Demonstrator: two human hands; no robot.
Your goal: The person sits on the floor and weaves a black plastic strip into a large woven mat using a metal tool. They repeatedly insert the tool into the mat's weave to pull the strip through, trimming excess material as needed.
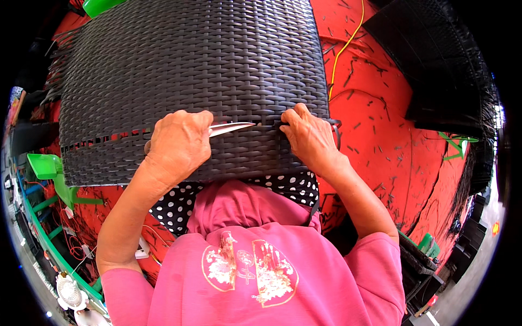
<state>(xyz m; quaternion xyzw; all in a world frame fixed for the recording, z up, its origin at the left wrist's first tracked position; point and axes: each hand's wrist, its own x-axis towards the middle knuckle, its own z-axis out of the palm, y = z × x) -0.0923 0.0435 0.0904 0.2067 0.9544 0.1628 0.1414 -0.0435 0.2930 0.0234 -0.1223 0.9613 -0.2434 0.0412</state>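
A large panel of black woven wicker (pixel 196 70) lies before me, its near edge close to my body. My left hand (pixel 181 140) is closed around a tool with a pointed metal blade (pixel 231 128); its handle is mostly hidden in my fist. The blade lies flat along the weave, its tip toward the right. Near the panel's right side, my right hand (pixel 308 133) has its fingers pinched on a black wicker strand (pixel 338 136), which loops out beside the knuckles. A row of gaps (pixel 106 139) runs through the weave left of my left hand, with red showing through.
Dark offcuts litter the red floor covering (pixel 370 146), where a yellow cord (pixel 343 49) runs. Another dark woven piece (pixel 429 65) stands at the far right. On the left are a green plastic piece (pixel 46 165) and a white fan (pixel 70 292). Black polka-dot fabric (pixel 293 187) covers my lap.
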